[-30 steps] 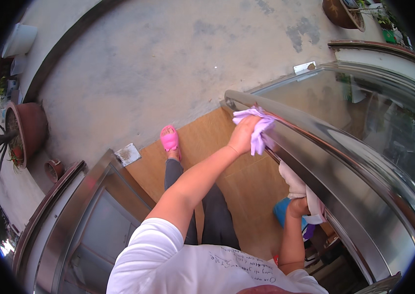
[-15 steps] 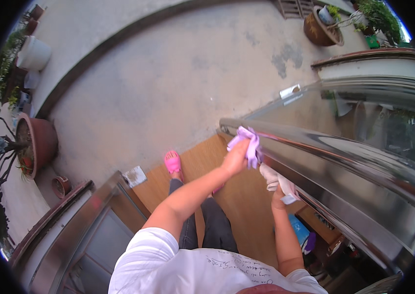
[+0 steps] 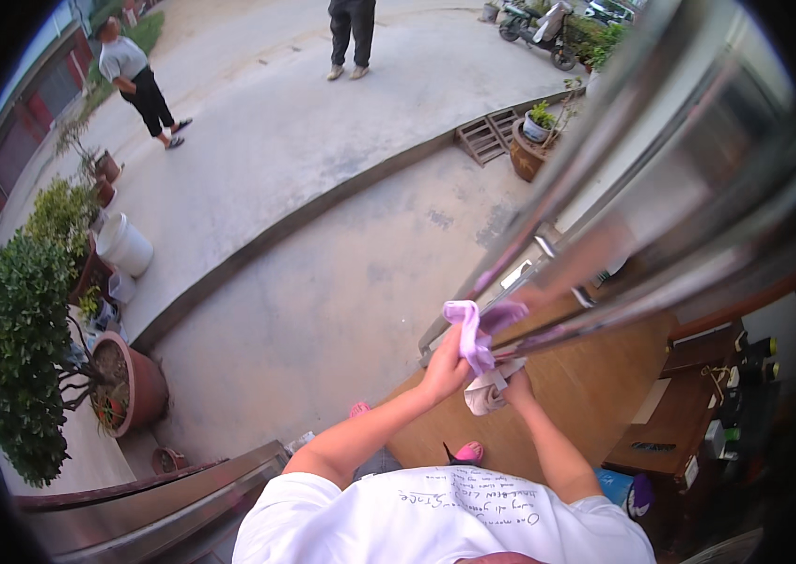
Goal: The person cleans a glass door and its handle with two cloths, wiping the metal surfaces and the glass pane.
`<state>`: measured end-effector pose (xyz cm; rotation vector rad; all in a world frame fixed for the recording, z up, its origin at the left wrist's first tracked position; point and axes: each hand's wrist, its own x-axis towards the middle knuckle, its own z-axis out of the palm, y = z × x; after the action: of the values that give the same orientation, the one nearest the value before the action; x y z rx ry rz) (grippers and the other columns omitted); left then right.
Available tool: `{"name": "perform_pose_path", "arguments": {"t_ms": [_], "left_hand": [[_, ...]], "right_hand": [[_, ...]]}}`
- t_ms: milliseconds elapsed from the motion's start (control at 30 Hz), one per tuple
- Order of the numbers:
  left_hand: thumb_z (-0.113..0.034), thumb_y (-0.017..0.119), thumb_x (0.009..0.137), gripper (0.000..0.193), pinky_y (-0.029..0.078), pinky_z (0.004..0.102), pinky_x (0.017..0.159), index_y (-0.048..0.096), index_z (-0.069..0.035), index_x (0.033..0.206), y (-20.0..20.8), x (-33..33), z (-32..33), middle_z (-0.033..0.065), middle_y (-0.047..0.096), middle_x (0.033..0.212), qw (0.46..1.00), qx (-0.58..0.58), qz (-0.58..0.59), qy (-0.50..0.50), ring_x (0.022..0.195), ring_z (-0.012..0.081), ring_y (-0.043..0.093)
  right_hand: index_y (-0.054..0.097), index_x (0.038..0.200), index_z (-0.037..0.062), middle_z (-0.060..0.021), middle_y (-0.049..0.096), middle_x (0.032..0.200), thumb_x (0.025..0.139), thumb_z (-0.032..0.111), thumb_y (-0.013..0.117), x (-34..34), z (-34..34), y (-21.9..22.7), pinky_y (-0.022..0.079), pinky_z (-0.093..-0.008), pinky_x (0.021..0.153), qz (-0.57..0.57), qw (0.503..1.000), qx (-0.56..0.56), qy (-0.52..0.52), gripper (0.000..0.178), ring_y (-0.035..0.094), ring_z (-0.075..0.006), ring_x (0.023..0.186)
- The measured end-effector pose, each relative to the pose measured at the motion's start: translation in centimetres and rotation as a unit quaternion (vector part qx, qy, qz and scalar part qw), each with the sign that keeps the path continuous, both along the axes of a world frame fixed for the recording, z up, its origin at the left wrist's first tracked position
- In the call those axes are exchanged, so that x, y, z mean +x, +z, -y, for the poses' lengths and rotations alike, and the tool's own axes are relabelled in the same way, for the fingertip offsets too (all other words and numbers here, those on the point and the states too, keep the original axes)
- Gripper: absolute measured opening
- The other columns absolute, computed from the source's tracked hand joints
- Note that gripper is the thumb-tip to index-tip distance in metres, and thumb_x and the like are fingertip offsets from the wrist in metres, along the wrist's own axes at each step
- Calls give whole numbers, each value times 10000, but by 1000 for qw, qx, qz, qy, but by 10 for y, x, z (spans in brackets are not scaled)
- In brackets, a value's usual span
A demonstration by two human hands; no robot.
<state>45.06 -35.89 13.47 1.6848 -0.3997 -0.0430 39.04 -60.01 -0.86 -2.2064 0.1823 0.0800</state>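
Left hand (image 3: 449,367) closed around crumpled soft lilac cloth (image 3: 473,352), by end of shiny reflective metal door (image 3: 647,249); contact unclear. Right hand (image 3: 517,385) just beside, gripping bunched whitish-pink cloth (image 3: 484,396). Open room: rough grey-beige concrete floor (image 3: 351,291) out to long curved concrete ledge (image 3: 294,216); smooth tan floor (image 3: 572,385), 2 pink slippers (image 3: 470,453) below.

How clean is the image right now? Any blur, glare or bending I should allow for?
Head view: the metal door is streaky with blur and has shiny reflections; head view: the purple cloth and left hand look clearer; head view: the kerb bows from fisheye distortion, and the corners go black; head view: daylight outside looks soft, without hard shadows.
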Motion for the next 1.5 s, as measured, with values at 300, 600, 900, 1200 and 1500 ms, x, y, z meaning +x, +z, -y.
{"name": "perform_pose_path", "arguments": {"t_ms": [300, 600, 900, 1200, 1500], "left_hand": [[-40, 556, 865, 412, 443, 379, 982, 537, 16, 1273, 45, -65, 43, 166, 618, 1220, 974, -65, 137, 170, 1117, 279, 594], [-67, 623, 799, 497, 440, 431, 1015, 552, 46, 1277, 114, -96, 138, 215, 624, 1229, 945, 42, 308, 103, 1158, 398, 593], [-258, 829, 747, 751, 435, 393, 1016, 491, 16, 1359, 155, -38, 189, 155, 584, 1304, 951, 8, 305, 39, 1196, 277, 578], [-113, 734, 767, 424, 472, 455, 958, 638, 9, 1162, 171, 10, 217, 172, 636, 1215, 945, 10, 286, 157, 1112, 396, 604], [-43, 616, 792, 439, 375, 521, 1094, 671, -82, 1226, 224, 77, 250, 144, 565, 1351, 653, 312, 516, 459, 1281, 424, 489]], "right_hand": [[673, 1122, 75, -22, 686, 1095, 889, 140, 699, -18, 123, 101, 514, -300, 873, 27, 968, 230, 95, 243, 634, -132, 998], [614, 1198, 39, -58, 663, 1164, 869, 99, 699, 55, 224, 258, 496, -316, 925, 277, 927, 248, -54, 345, 617, -149, 1071], [570, 1273, 53, -170, 547, 1338, 823, 102, 753, 158, 154, 536, 408, -396, 1052, 752, 654, -35, 68, 488, 517, -331, 1238], [621, 1274, 339, 73, 454, 1465, 780, 258, 722, 244, 130, 404, 325, -499, 1133, 781, 517, -234, 262, 511, 409, -246, 1336], [674, 1128, 326, 103, 549, 1379, 726, 230, 702, 288, 167, 464, 339, -488, 1072, 802, 469, -190, 316, 415, 455, -192, 1318]]}}
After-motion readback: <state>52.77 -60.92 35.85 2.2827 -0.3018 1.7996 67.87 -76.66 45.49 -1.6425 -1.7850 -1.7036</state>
